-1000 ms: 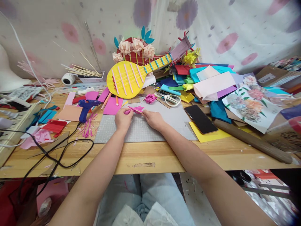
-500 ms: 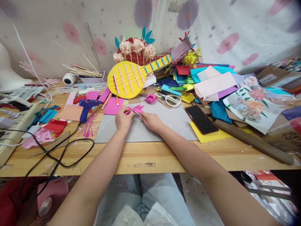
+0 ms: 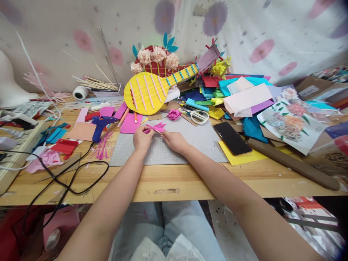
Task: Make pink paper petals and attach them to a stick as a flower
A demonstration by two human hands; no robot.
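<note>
Pointed strips of magenta paper (image 3: 157, 127) fan out between my two hands, above the grey cutting mat (image 3: 190, 145). My left hand (image 3: 143, 139) is closed, pinching the paper at its left end. From the right, my right hand (image 3: 175, 140) closes on a thin stick that lies against the paper. Its fingertips partly hide the stick. Just beyond the hands, a crumpled magenta paper flower (image 3: 174, 114) rests by white-handled scissors (image 3: 199, 116).
A yellow paper lute (image 3: 146, 92) stands behind the mat. To the left are a blue glue gun (image 3: 100, 127), its black cord (image 3: 78, 161) and paper scraps. A phone (image 3: 232, 137), a wooden stick (image 3: 293, 165) and piled coloured paper (image 3: 247, 99) lie to the right.
Both hands keep their hold in nearly the same place. The magenta paper strips sit slightly differently, a little lower. The camera view has shifted very slightly.
</note>
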